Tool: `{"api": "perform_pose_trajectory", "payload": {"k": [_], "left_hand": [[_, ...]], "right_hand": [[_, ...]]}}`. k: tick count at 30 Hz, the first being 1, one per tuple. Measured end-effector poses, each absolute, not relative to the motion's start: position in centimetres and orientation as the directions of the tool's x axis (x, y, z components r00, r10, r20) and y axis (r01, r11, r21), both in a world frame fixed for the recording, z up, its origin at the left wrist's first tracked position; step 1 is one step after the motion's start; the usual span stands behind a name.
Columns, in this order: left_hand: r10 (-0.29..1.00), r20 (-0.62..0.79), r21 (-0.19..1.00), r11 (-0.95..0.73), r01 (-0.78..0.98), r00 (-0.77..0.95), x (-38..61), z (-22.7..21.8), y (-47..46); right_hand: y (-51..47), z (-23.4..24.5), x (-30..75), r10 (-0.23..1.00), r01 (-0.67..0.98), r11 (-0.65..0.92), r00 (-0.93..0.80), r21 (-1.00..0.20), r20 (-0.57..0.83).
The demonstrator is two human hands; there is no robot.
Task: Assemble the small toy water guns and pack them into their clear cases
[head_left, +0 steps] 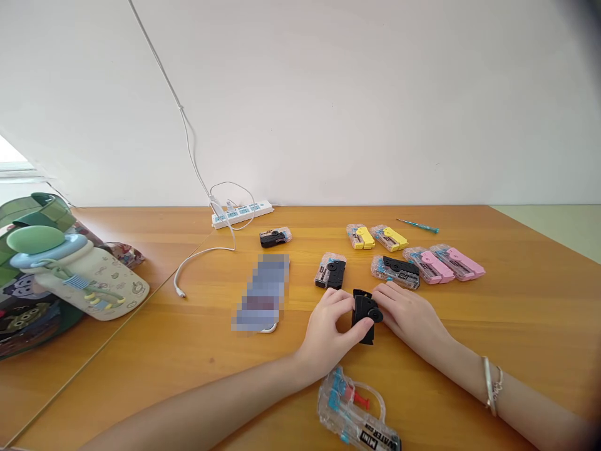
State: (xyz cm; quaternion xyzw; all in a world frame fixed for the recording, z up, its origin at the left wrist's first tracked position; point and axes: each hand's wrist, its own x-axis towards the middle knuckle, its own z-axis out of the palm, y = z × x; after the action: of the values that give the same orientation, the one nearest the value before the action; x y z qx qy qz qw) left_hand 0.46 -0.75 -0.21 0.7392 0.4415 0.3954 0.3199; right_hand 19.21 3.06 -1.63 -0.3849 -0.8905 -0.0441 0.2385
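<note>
My left hand (330,335) grips a black plastic piece (364,313) with a round knob on it, thumb on the near face and fingers at its far edge. From the other side, my right hand (407,314) has its bent fingers on the same piece; their tips are partly hidden behind it. Below the hands lies a clear mini water gun (350,416) with blue and red parts, cut off by the bottom of the view. Just beyond the hands are folded toy water guns with black parts, one on the left (331,270) and one on the right (395,271).
Yellow water guns (362,237), pink ones (434,265), another black one (275,237) and a teal screwdriver (421,225) lie farther back. A blurred phone (263,294), a white cable (197,254), a power strip (243,213) and a bottle (101,282) are to the left.
</note>
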Motion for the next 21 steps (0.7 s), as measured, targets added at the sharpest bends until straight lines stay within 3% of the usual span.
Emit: {"api": "perform_pose_trajectory", "payload": {"k": [4, 6, 8, 13, 21], "left_hand": [[0.896, 0.330, 0.821, -0.428, 0.379, 0.296, 0.5, -0.3, -0.8], [0.898, 0.331, 0.822, -0.426, 0.377, 0.291, 0.6, -0.3, -0.8], [0.903, 0.326, 0.826, -0.416, 0.379, 0.280, 0.6, -0.2, -0.7], [0.917, 0.304, 0.835, -0.387, 0.390, 0.259, 0.7, -0.1, -0.7], [0.917, 0.304, 0.841, -0.386, 0.378, 0.259, 0.6, -0.2, -0.8]], "right_hand": [[2.7, -1.0, 19.1, 0.847, 0.703, 0.528, -0.395, -0.476, 0.356], [2.4, -0.5, 18.9, 0.905, 0.612, 0.424, -0.322, -0.668, 0.279], [2.1, 0.0, 18.7, 0.925, 0.506, 0.364, -0.297, -0.782, 0.238], [1.6, 0.2, 18.5, 0.937, 0.381, 0.295, -0.297, -0.876, 0.186], [1.4, -0.1, 18.3, 0.931, 0.358, 0.311, -0.301, -0.881, 0.206]]}}
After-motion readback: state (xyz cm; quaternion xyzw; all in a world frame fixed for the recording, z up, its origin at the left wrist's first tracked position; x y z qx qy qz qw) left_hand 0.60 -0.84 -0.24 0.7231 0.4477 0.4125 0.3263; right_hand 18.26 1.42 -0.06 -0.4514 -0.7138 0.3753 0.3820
